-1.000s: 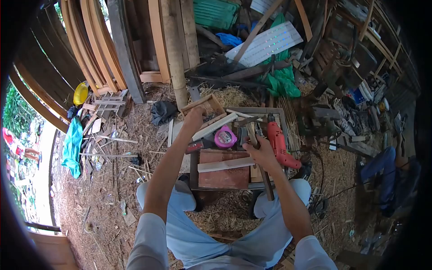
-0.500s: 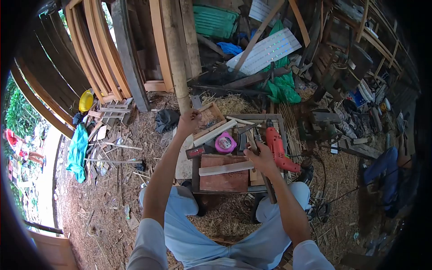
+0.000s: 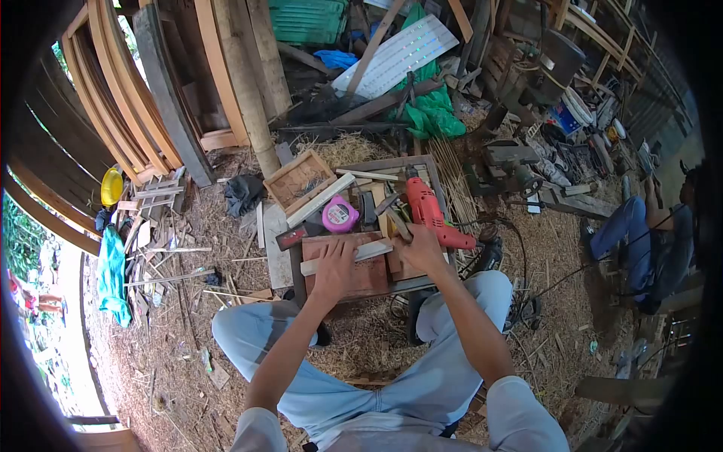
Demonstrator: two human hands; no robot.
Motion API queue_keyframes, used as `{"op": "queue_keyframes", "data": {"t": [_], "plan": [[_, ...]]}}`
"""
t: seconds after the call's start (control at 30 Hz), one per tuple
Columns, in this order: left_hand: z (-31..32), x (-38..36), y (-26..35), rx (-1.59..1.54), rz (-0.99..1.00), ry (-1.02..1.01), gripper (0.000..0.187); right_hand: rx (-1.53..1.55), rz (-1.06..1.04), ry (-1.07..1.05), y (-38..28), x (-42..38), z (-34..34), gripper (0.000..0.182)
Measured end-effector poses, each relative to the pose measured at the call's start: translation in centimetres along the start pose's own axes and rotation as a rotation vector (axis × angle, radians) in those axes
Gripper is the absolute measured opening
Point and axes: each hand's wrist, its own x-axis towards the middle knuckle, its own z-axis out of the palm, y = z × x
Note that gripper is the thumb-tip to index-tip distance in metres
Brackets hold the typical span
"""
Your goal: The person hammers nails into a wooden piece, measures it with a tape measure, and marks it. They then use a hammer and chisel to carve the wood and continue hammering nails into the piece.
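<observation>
My left hand [image 3: 335, 265] lies over a pale wooden strip [image 3: 370, 250], its fingers bent across the strip near its left end. The strip rests on a reddish-brown board [image 3: 369, 277] on a low worktable. My right hand [image 3: 423, 250] is closed around the wooden handle of a hammer [image 3: 401, 224], whose dark head points up and left; the lower handle is hidden. Just beyond the hands are a pink tape measure [image 3: 340, 215] and a red power drill [image 3: 431, 211]. A wooden tray [image 3: 280, 187] holding small nails stands at the table's far left.
A red-and-black block-shaped item [image 3: 290, 239] lies left of the tape measure. The drill's cord [image 3: 520, 245] trails right over the shavings-covered floor. Another person [image 3: 640, 233] sits at the right edge. Wooden frames [image 3: 113, 90] lean at the back left.
My left hand has come down from above the tray onto the wooden strip. My right hand still grips the hammer, now turned slightly. The view has shifted rightward.
</observation>
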Motion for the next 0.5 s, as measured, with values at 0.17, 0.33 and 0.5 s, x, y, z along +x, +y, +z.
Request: {"op": "queue_keyframes", "data": {"t": [0.17,0.33,0.5], "plan": [[-1.0,-0.1,0.4,0.079,0.035,0.06,0.017,-0.17,-0.025,-0.079,0.7,-1.3,1.0,0.024],[-1.2,-0.6,-2.9,0.083,-0.093,-0.041,0.035,-0.052,-0.012,-0.129,-2.4,-1.2,0.6,0.026],[0.0,-1.1,-3.7,0.095,-0.082,0.07,0.021,-0.086,0.042,-0.145,-3.6,-0.9,0.8,0.025]]}}
